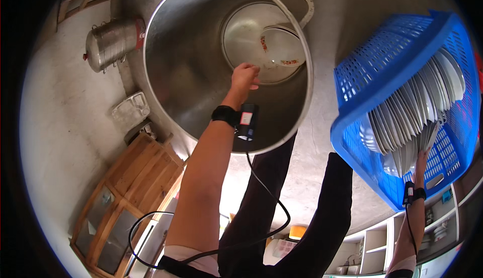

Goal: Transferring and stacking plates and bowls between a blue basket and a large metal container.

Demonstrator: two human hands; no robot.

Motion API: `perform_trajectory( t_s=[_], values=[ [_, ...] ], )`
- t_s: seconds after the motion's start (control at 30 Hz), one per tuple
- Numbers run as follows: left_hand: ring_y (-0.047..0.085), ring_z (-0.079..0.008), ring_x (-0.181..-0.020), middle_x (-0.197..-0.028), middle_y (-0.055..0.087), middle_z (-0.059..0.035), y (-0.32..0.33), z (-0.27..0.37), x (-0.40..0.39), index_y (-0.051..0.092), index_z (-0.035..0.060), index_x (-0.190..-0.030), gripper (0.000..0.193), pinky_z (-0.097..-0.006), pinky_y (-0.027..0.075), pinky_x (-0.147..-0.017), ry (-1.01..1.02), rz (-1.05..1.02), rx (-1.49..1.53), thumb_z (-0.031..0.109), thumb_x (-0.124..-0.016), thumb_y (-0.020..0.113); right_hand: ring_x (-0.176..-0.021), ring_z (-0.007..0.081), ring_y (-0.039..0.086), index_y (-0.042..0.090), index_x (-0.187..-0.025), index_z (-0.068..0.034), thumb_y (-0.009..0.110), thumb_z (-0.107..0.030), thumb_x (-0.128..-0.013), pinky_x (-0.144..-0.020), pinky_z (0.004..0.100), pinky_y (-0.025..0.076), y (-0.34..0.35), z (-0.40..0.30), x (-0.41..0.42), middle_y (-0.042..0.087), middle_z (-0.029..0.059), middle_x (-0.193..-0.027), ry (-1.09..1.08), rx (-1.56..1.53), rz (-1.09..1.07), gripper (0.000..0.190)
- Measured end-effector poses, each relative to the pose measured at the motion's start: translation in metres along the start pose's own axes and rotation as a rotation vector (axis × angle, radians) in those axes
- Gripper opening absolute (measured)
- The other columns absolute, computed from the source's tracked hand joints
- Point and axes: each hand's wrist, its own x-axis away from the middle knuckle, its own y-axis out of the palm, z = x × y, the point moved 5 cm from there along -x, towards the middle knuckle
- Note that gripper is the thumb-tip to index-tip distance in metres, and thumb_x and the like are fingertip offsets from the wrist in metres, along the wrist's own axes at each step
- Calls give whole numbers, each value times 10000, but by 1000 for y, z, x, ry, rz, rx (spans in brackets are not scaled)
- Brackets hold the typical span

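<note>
A tall metal drum-like pot with a loop handle stands before me, its mouth facing up. White plates with an orange-red pattern lie on its bottom, towards the right. Over the mouth hangs my left hand, fingers curled; whether it holds anything is hidden. To the right is a blue plastic basket with a long row of white plates standing on edge and a shorter row beside them. At the near end of the shorter row, my right hand reaches into the basket and touches plates there; its grip is partly hidden.
A stacked metal steamer pot stands by the wall at the left, with a metal tray nearer. A wooden cabinet is at the lower left, white shelves at the lower right. A black cable loops from my left wrist.
</note>
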Motion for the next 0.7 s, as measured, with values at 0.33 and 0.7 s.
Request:
perform_trajectory(
  t_s=[0.33,0.7],
  values=[
    [451,-319,-1108,-1226,435,-172,74,95,-89,405,101,-1202,606,-442,420,-826,1004,69,-1028,145,-657,666,-1183,311,412,256,-1364,-60,381,-320,-887,-957,333,312,-29,-37,32,383,177,-1330,91,227,257,558],
    [556,-288,-953,-1007,603,-144,50,15,-145,577,24,-1040,369,-390,429,-843,878,101,-1039,267,-763,564,-1065,380,463,494,-1104,-26,391,-236,-896,-919,390,366,-13,-15,37,444,227,-1224,-55,559,358,313]
  ],
)
